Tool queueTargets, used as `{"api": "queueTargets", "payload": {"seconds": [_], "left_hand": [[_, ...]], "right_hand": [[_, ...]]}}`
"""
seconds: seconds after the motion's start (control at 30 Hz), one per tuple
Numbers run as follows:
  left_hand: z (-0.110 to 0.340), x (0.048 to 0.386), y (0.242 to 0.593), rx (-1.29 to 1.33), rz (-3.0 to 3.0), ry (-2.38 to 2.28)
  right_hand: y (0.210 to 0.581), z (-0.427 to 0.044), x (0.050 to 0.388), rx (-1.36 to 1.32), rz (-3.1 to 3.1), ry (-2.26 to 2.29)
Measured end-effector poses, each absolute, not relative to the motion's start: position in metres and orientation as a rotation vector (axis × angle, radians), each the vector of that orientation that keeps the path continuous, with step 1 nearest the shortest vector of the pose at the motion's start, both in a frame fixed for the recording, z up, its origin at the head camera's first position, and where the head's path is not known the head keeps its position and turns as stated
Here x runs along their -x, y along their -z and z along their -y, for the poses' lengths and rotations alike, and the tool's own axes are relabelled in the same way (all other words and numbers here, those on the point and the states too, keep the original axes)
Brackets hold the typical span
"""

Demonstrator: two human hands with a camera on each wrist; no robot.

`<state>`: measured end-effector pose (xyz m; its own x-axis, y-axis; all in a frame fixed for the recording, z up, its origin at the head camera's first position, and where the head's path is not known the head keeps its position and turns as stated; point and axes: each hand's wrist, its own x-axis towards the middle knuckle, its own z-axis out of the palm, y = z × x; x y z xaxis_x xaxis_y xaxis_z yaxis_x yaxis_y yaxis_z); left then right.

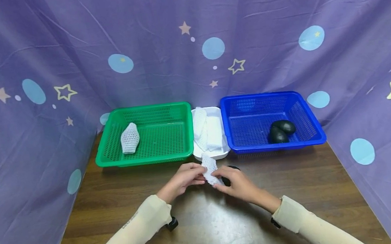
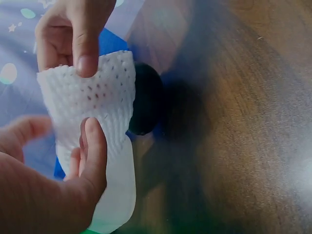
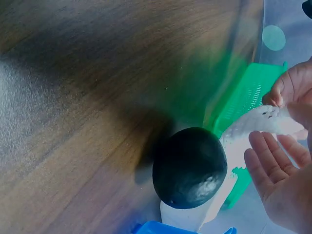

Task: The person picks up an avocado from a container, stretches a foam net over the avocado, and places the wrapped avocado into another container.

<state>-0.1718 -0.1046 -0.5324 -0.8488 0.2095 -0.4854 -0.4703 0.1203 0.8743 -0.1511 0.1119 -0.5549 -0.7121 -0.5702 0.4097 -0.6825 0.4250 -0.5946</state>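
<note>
A white foam net sleeve (image 1: 210,169) hangs between both hands above the table. My right hand (image 1: 236,183) pinches its edge, the thumb (image 2: 87,61) lying on the mesh in the left wrist view. At the sleeve's other side is my left hand (image 1: 186,178); its fingers (image 2: 95,151) touch the mesh, and its thumb, blurred, stands apart from them. A dark avocado (image 3: 190,168) lies on the table beside the sleeve, mostly hidden behind the right hand in the head view.
A green basket (image 1: 146,160) at the left holds one net-wrapped item (image 1: 130,139). The blue basket (image 1: 275,146) at the right holds two dark avocados (image 1: 282,130). Between them, a white tray (image 1: 224,150) carries several foam sleeves (image 1: 201,127). A purple curtain (image 1: 161,62) surrounds the wooden table (image 1: 206,231).
</note>
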Motion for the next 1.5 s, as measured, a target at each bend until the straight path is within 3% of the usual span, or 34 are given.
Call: {"api": "queueTargets", "payload": {"seconds": [0.27,0.77,1.03,1.3,1.5], "left_hand": [[0.099,0.167,0.538,-0.070,-1.877,-1.788],[0.097,0.163,0.542,-0.205,-1.930,-1.802],[0.099,0.166,0.546,-0.123,-2.073,-1.851],[0.115,0.175,0.544,0.165,-2.161,-1.911],[0.119,0.175,0.542,0.143,-2.097,-1.946]], "right_hand": [[0.552,-0.110,0.154,-1.034,2.515,-1.284],[0.552,-0.114,0.159,-0.939,2.496,-1.447],[0.557,-0.118,0.161,-0.912,2.391,-1.363],[0.553,-0.130,0.165,-0.628,2.376,-1.285],[0.549,-0.134,0.165,-0.549,2.425,-1.305]]}}
